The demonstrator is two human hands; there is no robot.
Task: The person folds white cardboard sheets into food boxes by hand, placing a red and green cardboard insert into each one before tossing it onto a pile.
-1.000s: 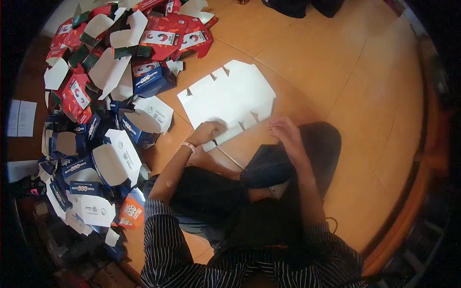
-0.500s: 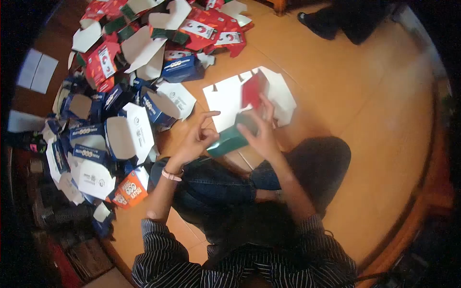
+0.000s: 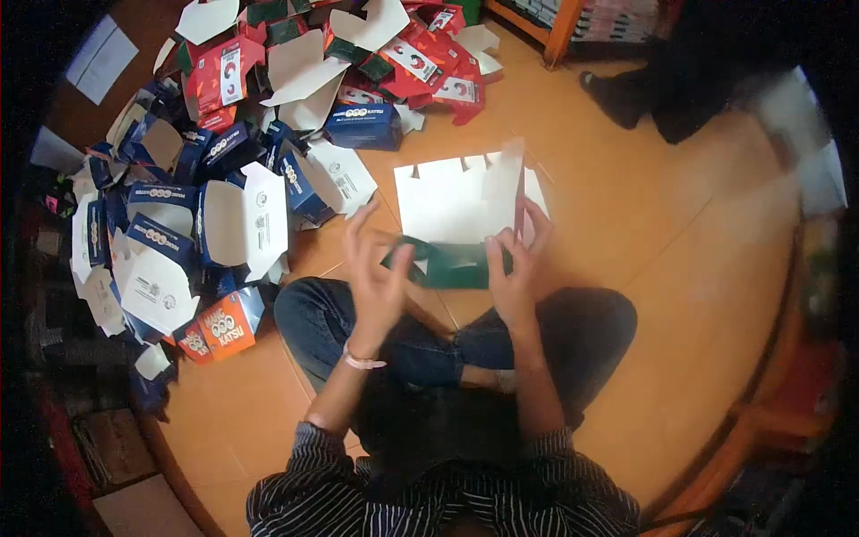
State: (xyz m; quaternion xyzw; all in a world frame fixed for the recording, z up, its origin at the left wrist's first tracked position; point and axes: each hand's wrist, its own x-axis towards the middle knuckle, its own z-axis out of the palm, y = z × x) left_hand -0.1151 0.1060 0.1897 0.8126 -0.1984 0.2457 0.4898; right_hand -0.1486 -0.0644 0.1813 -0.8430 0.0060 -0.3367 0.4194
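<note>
A carton with a green side (image 3: 461, 268) and a raised white flap is held above my crossed legs. My right hand (image 3: 519, 259) pinches its right end, thumb on the green side and fingers behind. At the left end is my left hand (image 3: 378, 273), its fingers spread and slightly blurred, the thumb near the green edge; whether it touches is unclear. Behind the carton, flat white card sheets (image 3: 447, 201) with notched edges lie on the floor.
Blue boxes (image 3: 362, 125) and white-lined cartons are heaped at the left, with red cartons (image 3: 224, 76) behind and an orange box (image 3: 231, 324) in front. Another person's dark shoe (image 3: 613, 100) is at the upper right, near a wooden shelf (image 3: 553, 45).
The carton has turned from slanted to nearly level, and its raised flap now shows white instead of red. My left hand has opened its fingers. The view has shifted slightly.
</note>
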